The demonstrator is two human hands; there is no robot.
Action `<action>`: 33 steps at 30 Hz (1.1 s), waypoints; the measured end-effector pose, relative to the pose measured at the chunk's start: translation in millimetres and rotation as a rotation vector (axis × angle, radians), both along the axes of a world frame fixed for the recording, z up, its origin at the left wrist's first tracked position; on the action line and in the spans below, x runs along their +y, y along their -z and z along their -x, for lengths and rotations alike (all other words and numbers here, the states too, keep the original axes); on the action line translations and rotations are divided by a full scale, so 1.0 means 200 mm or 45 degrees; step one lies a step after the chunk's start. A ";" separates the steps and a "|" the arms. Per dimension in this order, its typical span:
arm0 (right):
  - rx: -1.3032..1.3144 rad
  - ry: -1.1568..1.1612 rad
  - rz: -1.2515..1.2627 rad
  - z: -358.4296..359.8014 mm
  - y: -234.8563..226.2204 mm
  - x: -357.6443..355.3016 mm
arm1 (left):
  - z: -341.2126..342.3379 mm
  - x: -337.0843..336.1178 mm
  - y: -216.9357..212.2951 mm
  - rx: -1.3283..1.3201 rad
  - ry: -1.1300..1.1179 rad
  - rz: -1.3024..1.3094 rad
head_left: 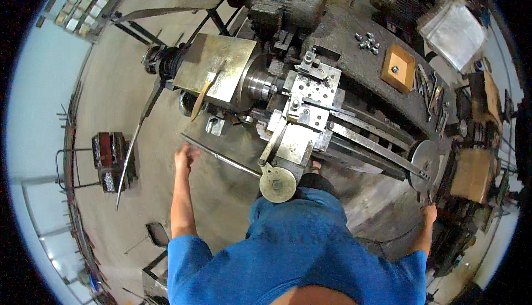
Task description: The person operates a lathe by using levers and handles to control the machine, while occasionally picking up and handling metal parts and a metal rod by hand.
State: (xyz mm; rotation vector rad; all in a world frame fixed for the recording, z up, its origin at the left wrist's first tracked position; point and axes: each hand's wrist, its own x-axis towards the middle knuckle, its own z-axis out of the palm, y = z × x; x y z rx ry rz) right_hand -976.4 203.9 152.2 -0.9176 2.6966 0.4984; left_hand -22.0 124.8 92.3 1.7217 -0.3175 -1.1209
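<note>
On the left, the left hand (186, 157) is showing blurred just beside the far end of a long metal rod (237, 164), and I cannot tell whether its fingers are open or touching it. The rod is slanting out to the left from a round metal disc (278, 184) at the near side of the machine (318, 91). On the right, the right hand (429, 212) is gripping a handle (430, 198) beside a metal wheel (425, 159).
</note>
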 end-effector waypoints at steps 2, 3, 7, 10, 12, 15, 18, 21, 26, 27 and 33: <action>0.029 -0.059 0.023 -0.06 0.03 0.03 | -0.05 -0.04 0.14 -0.440 0.393 -0.400; 0.044 -0.091 0.035 -0.09 0.04 0.04 | -0.06 -0.09 0.20 -0.535 0.428 -0.393; 0.147 -0.038 0.079 -0.08 0.14 0.17 | 0.05 -0.38 0.33 -1.194 0.866 -0.455; 0.137 -0.137 -0.016 -0.16 0.08 0.13 | 0.06 -0.44 0.38 -1.715 1.181 -0.570; 0.184 0.033 0.038 -0.13 0.12 0.16 | 0.12 -0.51 0.27 -1.947 1.383 -0.658; 0.146 0.100 0.005 -0.20 0.07 0.06 | -0.01 -0.48 0.28 -1.979 1.272 -0.558; 0.139 0.113 0.075 -0.11 0.11 0.12 | 0.02 -0.39 0.30 -1.859 1.085 -0.635; 0.076 0.084 0.073 -0.09 0.10 0.16 | 0.01 -0.24 0.22 -1.741 0.949 -0.424; -0.007 -0.047 0.126 0.34 0.26 0.64 | 0.09 -0.10 -0.04 -0.270 0.109 -0.100; -0.124 0.296 0.219 0.27 0.24 0.66 | 0.13 -0.04 -0.13 -0.224 -0.022 0.002; 0.140 0.129 0.216 0.36 0.33 0.98 | 0.35 -0.16 -0.11 -0.175 -0.269 0.161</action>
